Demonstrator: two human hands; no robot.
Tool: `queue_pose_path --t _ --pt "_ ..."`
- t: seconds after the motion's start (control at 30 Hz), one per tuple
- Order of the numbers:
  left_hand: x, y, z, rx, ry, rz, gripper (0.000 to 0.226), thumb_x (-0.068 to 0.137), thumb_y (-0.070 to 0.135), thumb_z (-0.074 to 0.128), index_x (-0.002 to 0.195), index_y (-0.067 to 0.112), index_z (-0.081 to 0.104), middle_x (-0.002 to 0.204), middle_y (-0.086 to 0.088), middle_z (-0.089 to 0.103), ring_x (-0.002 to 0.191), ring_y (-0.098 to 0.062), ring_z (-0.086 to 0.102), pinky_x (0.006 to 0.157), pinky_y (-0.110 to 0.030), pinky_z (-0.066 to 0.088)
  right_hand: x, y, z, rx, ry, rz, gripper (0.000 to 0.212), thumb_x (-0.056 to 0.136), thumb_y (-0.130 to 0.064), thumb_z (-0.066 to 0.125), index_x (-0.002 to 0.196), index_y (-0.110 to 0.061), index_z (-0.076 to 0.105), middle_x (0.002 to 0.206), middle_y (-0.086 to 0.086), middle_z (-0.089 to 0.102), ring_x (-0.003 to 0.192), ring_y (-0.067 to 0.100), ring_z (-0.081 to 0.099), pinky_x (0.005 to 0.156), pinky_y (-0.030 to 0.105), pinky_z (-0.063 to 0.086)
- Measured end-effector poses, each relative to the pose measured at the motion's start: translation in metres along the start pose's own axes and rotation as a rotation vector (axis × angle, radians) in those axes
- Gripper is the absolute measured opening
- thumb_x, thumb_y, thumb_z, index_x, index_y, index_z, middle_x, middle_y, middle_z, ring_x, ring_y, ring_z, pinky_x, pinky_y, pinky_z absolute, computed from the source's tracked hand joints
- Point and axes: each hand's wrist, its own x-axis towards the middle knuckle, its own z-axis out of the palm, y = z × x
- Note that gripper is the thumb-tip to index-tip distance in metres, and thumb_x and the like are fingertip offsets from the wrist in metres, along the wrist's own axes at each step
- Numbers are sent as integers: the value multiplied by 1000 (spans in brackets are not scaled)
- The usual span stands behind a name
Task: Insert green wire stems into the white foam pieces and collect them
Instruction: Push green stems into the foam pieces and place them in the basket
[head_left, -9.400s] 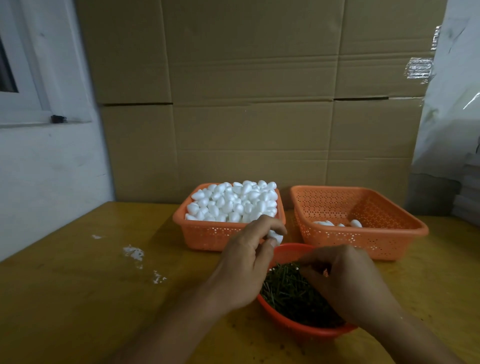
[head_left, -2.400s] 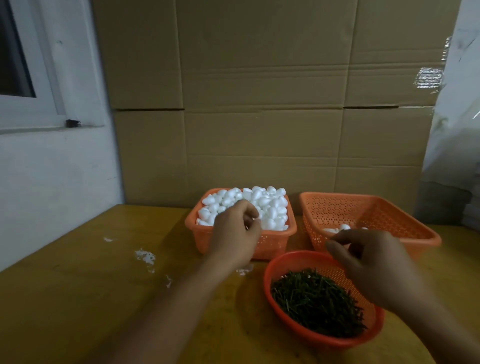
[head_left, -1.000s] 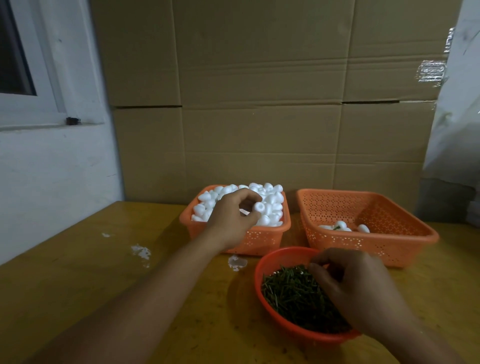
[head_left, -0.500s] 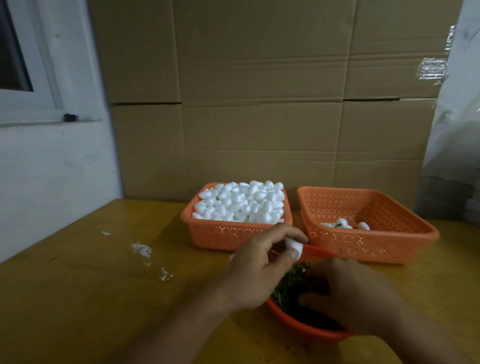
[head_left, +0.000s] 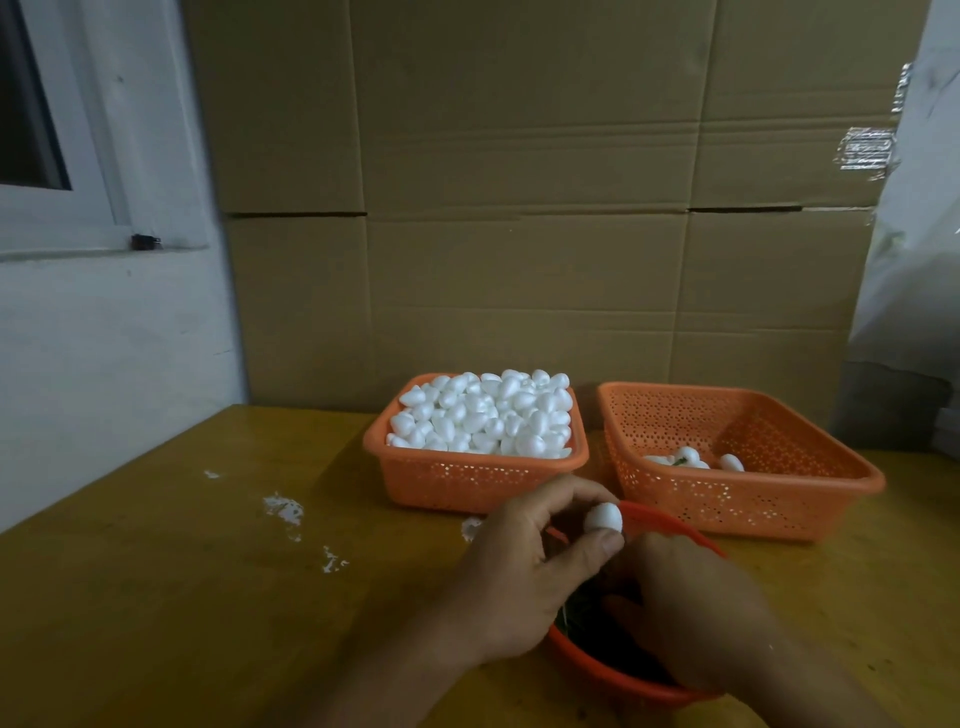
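Your left hand (head_left: 524, 571) is curled, pinching a single white foam piece (head_left: 603, 518) between the thumb below and the fingertips above, and it holds that piece over the far rim of the round orange bowl (head_left: 613, 675) at the near edge of the desk (head_left: 182, 597). Your right hand (head_left: 691, 608) lies over the bowl with its back to the camera and its fingers bent down into the dark green wire stems (head_left: 571, 621); you cannot tell from here whether it has a stem between its fingers. Only a small patch of the stems shows between your two hands. Beyond the bowl, toward the far edge of the desk, two square orange baskets stand side by side, close but apart. The left basket (head_left: 467, 480) is heaped with loose foam pieces (head_left: 488, 415). The right basket (head_left: 748, 499) holds just a few pieces (head_left: 691, 458) lying on its floor near its front wall, and a bit of green shows among them. White crumbs (head_left: 283, 509) are scattered on the desk to the left of your left arm. A wall of cardboard (head_left: 519, 208) stands behind the baskets, and a white window frame (head_left: 104, 156) sits at the upper left.
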Motion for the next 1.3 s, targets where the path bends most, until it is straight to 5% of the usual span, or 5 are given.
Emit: queue_pose_path --t 0.2,0.4,0.6,0.93,1.3 --pt "0 1 0 -107 76 -103 28 88 44 68 110 27 74 103 2 73 95 -21 68 82 -41 58 -2 0 -2 78 81 73 22 87 -53 67 90 -32 69 83 -12 66 77 6 64 75 31 58" --pt "1 7 2 -411 75 -170 33 95 19 61 127 23 65 94 -9 69 79 -18 63 71 -30 53 -4 3 -3 182 178 75 24 81 -47 75 77 -26 66 71 -7 65 67 7 62 68 34 57" --pt "2 14 -2 -635 86 -298 22 90 20 61 108 10 69 87 -14 66 70 -17 60 60 -26 49 -6 4 -3 325 385 -3 22 88 -37 72 72 -30 60 63 -10 60 59 4 57 53 20 43" --pt "5 16 -10 -749 118 -480 25 88 39 67 95 16 62 70 -3 57 55 -11 50 48 -20 39 -19 -6 -21 1333 506 -121 13 70 -19 74 78 -8 77 66 11 72 47 14 57 47 20 50" --pt "4 15 -10 -663 142 -492 32 80 51 69 72 20 62 60 -2 48 45 -9 39 39 -19 29 -19 -18 -11 1337 536 -198 16 71 -15 74 83 -5 77 67 17 72 51 16 61 46 22 50"
